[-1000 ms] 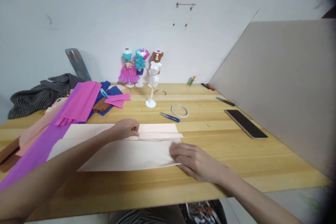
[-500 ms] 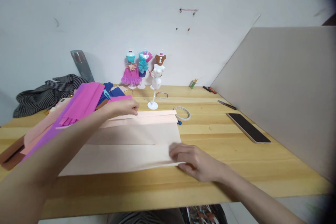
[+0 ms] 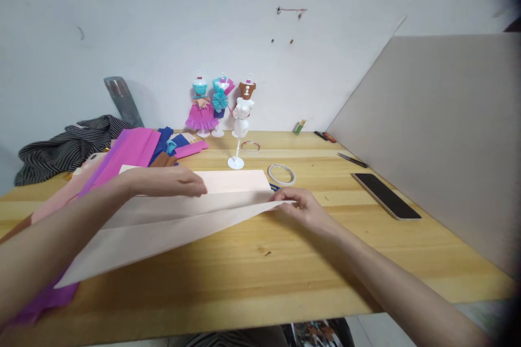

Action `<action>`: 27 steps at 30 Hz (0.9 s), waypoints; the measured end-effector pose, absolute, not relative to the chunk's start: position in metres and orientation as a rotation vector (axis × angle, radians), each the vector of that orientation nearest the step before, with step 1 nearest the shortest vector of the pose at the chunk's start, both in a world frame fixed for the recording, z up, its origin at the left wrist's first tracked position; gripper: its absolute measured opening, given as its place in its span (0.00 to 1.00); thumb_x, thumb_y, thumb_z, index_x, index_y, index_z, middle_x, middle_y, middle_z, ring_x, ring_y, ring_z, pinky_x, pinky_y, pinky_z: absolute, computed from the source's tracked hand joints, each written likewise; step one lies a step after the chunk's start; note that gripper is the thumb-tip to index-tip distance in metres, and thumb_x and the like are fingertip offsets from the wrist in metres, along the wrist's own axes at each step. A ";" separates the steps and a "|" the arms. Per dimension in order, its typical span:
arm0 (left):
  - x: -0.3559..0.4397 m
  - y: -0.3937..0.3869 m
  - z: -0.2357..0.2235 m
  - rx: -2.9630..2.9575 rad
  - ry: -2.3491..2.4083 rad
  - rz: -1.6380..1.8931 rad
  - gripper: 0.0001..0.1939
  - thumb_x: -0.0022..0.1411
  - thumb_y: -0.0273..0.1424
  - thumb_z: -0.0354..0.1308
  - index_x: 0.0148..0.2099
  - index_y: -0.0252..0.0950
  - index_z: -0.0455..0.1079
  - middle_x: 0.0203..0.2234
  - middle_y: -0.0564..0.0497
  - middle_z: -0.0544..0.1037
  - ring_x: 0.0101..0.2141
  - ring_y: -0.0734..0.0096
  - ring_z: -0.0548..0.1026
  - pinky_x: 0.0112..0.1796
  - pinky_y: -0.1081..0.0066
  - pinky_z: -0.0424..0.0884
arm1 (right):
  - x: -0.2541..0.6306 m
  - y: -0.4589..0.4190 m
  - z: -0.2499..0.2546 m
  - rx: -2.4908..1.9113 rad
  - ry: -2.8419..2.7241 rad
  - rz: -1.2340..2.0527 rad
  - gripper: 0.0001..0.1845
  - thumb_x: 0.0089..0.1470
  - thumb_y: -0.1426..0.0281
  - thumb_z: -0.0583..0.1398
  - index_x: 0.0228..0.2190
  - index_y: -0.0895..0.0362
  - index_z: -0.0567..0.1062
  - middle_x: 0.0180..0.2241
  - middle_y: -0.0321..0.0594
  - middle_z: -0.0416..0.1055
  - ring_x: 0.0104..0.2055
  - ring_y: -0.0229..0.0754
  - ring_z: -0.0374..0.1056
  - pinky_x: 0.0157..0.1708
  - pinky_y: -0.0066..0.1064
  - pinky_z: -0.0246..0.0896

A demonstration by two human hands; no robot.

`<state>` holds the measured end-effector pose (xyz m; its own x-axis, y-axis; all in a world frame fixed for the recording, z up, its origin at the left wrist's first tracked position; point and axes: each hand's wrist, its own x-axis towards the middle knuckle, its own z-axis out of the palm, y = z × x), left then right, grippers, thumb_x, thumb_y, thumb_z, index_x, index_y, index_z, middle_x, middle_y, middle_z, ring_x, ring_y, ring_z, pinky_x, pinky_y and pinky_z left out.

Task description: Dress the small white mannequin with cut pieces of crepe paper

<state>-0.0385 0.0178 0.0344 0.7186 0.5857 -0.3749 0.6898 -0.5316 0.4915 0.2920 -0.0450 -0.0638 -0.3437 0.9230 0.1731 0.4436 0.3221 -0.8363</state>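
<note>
A large pale pink sheet of paper spans the table in front of me, with a lighter folded strip along its far edge. My left hand rests on that far part, fingers stretched and laid flat. Between thumb and fingers, my right hand pinches the sheet's near right corner, which is raised off the table. Just behind the right hand lies something blue, mostly hidden. A white ring-shaped roll of tape lies beyond it.
Small dress-form mannequins, one bare white, stand by the wall. Coloured paper, a striped cloth and a bottle are at left. On the right lie a phone and a dark pen-like tool, beside a pale panel.
My right hand has moved away from me, lifting the near right corner and folding it back. The left hand has shifted left and flattened from a closed shape onto the paper.
</note>
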 end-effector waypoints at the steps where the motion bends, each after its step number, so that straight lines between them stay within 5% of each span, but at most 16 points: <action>1: -0.045 0.010 0.036 2.251 0.973 -0.297 0.23 0.61 0.45 0.50 0.52 0.39 0.71 0.48 0.46 0.76 0.47 0.60 0.74 0.46 0.68 0.67 | 0.291 -0.041 -0.065 -1.226 -1.876 0.924 0.16 0.53 0.58 0.58 0.26 0.59 0.72 0.25 0.38 0.70 0.28 0.39 0.64 0.29 0.29 0.58; 5: -0.059 -0.036 0.016 2.402 1.222 -0.416 0.42 0.49 0.47 0.62 0.64 0.39 0.58 0.61 0.40 0.63 0.59 0.47 0.63 0.55 0.57 0.59 | 0.288 -0.034 -0.069 -1.272 -1.760 0.950 0.17 0.50 0.57 0.59 0.22 0.58 0.70 0.21 0.34 0.65 0.26 0.37 0.60 0.27 0.27 0.56; 8: -0.063 -0.062 -0.010 2.525 1.260 -0.433 0.26 0.54 0.38 0.58 0.56 0.40 0.66 0.55 0.41 0.72 0.53 0.51 0.69 0.50 0.60 0.64 | 0.287 -0.035 -0.071 -1.281 -1.713 1.040 0.18 0.48 0.56 0.61 0.22 0.58 0.70 0.20 0.34 0.64 0.25 0.35 0.60 0.25 0.26 0.55; 10: -0.068 -0.063 -0.022 2.527 1.377 -0.457 0.12 0.59 0.30 0.49 0.42 0.38 0.71 0.40 0.43 0.79 0.41 0.56 0.76 0.39 0.64 0.67 | 0.287 -0.034 -0.074 -1.296 -1.661 1.091 0.19 0.47 0.55 0.62 0.22 0.58 0.70 0.20 0.33 0.65 0.24 0.35 0.60 0.24 0.26 0.55; 14: -0.079 -0.034 -0.024 2.541 1.501 -0.320 0.13 0.63 0.33 0.43 0.31 0.38 0.67 0.26 0.47 0.76 0.30 0.59 0.75 0.30 0.67 0.62 | 0.286 -0.024 -0.083 -1.323 -1.456 1.221 0.20 0.44 0.54 0.64 0.23 0.59 0.70 0.19 0.34 0.67 0.21 0.35 0.61 0.22 0.26 0.54; 22: -0.087 0.011 -0.029 2.516 1.599 -0.203 0.11 0.58 0.36 0.51 0.39 0.38 0.71 0.33 0.45 0.79 0.36 0.55 0.75 0.33 0.65 0.62 | 0.290 -0.006 -0.105 -1.217 -1.270 1.462 0.23 0.38 0.61 0.69 0.36 0.61 0.76 0.32 0.43 0.78 0.31 0.43 0.73 0.35 0.34 0.66; 27: -0.087 0.019 -0.033 2.462 1.514 -0.157 0.07 0.55 0.34 0.51 0.32 0.38 0.69 0.31 0.47 0.78 0.34 0.60 0.74 0.32 0.68 0.62 | 0.289 -0.010 -0.103 -1.172 -1.382 1.416 0.23 0.39 0.62 0.68 0.38 0.60 0.76 0.34 0.43 0.79 0.34 0.45 0.74 0.38 0.36 0.67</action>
<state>-0.0870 0.0190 -0.0334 0.4550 0.8631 -0.2189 0.8897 -0.4304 0.1522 0.2894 -0.0100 -0.1026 -0.2331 0.9696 -0.0750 0.0510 -0.0648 -0.9966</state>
